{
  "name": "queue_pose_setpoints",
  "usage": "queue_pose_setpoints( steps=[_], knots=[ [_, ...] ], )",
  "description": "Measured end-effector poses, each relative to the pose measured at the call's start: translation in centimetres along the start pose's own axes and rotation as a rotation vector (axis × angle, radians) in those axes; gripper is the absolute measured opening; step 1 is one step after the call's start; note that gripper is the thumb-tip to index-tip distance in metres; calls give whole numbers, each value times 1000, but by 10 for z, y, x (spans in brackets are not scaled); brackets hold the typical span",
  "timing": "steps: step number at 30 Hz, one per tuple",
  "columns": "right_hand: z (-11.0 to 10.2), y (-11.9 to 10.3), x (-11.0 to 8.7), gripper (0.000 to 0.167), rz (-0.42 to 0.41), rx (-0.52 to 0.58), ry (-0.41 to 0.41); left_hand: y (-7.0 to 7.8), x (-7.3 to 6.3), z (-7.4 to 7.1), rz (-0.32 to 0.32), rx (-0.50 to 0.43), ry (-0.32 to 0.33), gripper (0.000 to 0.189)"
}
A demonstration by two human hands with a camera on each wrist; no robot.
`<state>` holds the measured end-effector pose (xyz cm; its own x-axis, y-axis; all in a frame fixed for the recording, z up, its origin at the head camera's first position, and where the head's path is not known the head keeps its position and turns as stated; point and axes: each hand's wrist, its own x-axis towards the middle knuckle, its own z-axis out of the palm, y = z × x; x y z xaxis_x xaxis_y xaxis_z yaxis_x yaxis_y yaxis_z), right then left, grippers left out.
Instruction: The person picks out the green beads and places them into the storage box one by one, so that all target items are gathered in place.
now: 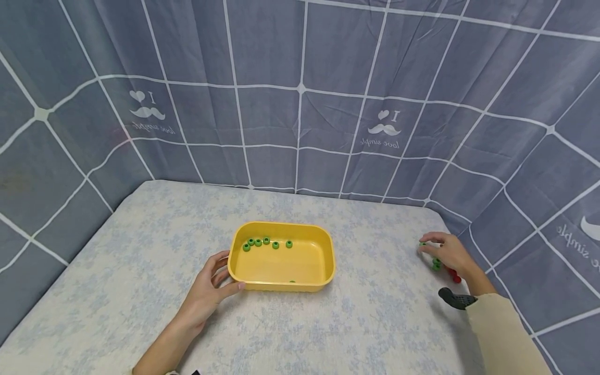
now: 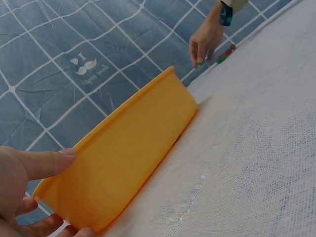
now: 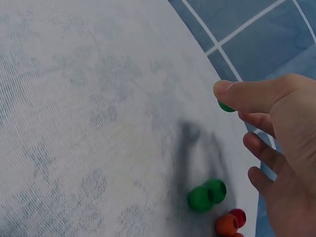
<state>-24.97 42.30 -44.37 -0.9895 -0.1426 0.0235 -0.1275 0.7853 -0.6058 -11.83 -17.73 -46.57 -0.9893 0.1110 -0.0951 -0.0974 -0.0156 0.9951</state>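
Observation:
A yellow plastic tray [image 1: 281, 268] stands on the cloth with several green beads [image 1: 266, 240] inside, most of them along its far side. My left hand [image 1: 206, 289] grips the tray's near left corner. In the left wrist view its thumb [image 2: 49, 163] lies at the rim while the other fingers reach round the wall. Far to the right, my right hand [image 1: 447, 254] pinches one green bead [image 3: 226, 106] between thumb and finger, above the cloth. Below that hand lie two green beads [image 3: 200, 199] and several red or orange beads [image 3: 227, 225].
A pale, blue-patterned cloth [image 1: 375, 291] covers the table. Blue-grey curtain fabric with white lines [image 1: 342, 120] hangs behind the table and at both sides. A dark strap [image 1: 457, 299] sits at the right wrist, by the sleeve. The right-hand beads lie near the table's right edge.

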Motion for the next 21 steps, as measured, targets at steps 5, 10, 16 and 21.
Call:
queue_pose_setpoints(
  steps=[5, 10, 16, 21],
  knots=[
    [3, -10, 7, 27, -45, 13, -15, 0, 1, 0, -10, 5, 5, 91],
    [6, -27, 13, 26, -94, 8, -40, -1, 2, 0, -18, 12, 14, 91],
    [15, -48, 22, 25, -109, 30, -75, -2, 1, 1, -12, 8, 10, 90],
    [26, -67, 30, 20, -172, 48, -87, -2, 0, 1, -7, 7, 11, 90]
  ],
)
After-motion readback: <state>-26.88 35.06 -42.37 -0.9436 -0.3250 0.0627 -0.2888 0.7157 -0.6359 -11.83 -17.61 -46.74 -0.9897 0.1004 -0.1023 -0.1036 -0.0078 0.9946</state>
